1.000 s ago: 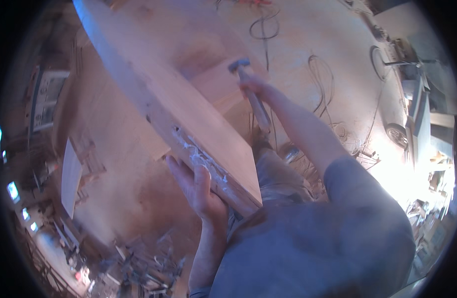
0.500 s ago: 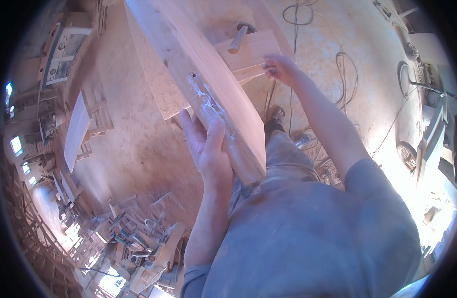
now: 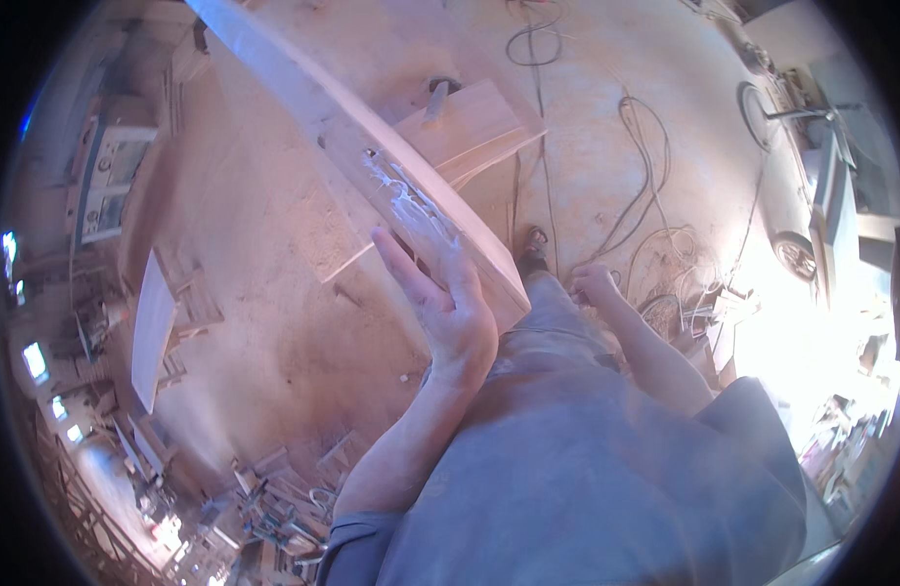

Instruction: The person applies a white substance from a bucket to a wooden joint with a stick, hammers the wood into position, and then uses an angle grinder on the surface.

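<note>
clock bearings from centre of the head view.

- main piece: a long wooden board [image 3: 342, 127], slanting from 11 o'clock down to its near end just above centre-line of the body. one broad, pale side faces 1 o'clock; the darker side carries a white, stringy smear [image 3: 403, 195], with a small dark hole at the smear's 11 o'clock end.
- left hand [image 3: 462, 317]: spread, thumb and fingers well apart, laid against the near part of the board — thumb over the darker side close to the smear, fingers pointing to 11 o'clock. forearm enters from 7 o'clock.
- right hand [image 3: 595, 285]: at 2 o'clock of the board's near end, clear of it, beside the trouser leg [image 3: 559, 317]. fingers are curled in; whether they close on anything small, cannot tell.
- hammer [image 3: 436, 102]: lies on a second board [image 3: 481, 112] at 12 o'clock, beyond the long one; dark head toward 12, handle toward 6. neither hand touches it.
- foot [image 3: 536, 240]: sandalled, on the dusty floor [image 3: 274, 322], a little right of 12 o'clock.
- surroundings: looped cable [image 3: 655, 176] on the floor at 2 o'clock; car wheel [image 3: 794, 257] at 3; a pale panel [image 3: 154, 332] leaning over a slatted frame at 9; heaped wood scraps [image 3: 284, 518] at 7 — individual pieces too small to tell.
</note>
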### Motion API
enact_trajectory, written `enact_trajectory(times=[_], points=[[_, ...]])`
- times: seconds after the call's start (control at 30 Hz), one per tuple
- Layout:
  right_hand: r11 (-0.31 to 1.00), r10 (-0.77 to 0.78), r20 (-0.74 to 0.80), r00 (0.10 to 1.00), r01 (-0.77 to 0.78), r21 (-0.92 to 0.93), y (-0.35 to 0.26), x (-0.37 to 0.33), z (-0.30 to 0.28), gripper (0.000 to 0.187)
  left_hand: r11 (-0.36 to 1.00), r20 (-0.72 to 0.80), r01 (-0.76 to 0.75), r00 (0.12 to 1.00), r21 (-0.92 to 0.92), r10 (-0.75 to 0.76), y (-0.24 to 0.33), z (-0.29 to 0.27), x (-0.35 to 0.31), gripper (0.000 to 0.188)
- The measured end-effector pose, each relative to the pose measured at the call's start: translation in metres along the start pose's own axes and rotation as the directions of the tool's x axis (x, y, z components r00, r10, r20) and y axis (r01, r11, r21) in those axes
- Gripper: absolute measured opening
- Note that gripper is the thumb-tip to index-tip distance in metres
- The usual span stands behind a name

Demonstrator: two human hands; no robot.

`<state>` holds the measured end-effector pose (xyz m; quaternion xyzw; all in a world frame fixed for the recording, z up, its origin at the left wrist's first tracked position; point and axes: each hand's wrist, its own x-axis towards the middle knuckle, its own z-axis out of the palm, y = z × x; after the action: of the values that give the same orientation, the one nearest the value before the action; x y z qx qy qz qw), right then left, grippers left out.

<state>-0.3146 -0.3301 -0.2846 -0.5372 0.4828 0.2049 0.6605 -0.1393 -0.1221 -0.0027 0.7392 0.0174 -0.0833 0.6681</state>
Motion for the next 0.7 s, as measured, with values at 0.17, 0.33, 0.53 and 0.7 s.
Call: enact_trajectory(times=[0.17,0.33,0.53,0.7], points=[[0.959,-0.054,-0.049,0.997,0.065,0.274,-0.005,-0.040,0.031,0.009,0.982,0.265,-0.086,0.956,-0.170,0.129,-0.009,-0.048,-0.005,0.097],[0.877,-0.153,-0.178,0.972,0.216,0.428,-0.012,-0.102,0.077,0.033,0.888,0.301,0.291,0.935,-0.355,-0.186,-0.011,-0.090,0.006,0.098],[0.984,-0.179,-0.337,0.924,0.163,-0.076,0.059,-0.129,0.108,0.030,0.908,0.322,0.303,0.924,-0.288,-0.207,-0.003,-0.064,0.035,0.121],[0.997,-0.058,-0.345,0.937,0.069,0.021,0.110,-0.188,0.137,0.031,0.990,0.272,0.118,0.958,-0.081,-0.092,-0.027,-0.044,0.051,0.125]])
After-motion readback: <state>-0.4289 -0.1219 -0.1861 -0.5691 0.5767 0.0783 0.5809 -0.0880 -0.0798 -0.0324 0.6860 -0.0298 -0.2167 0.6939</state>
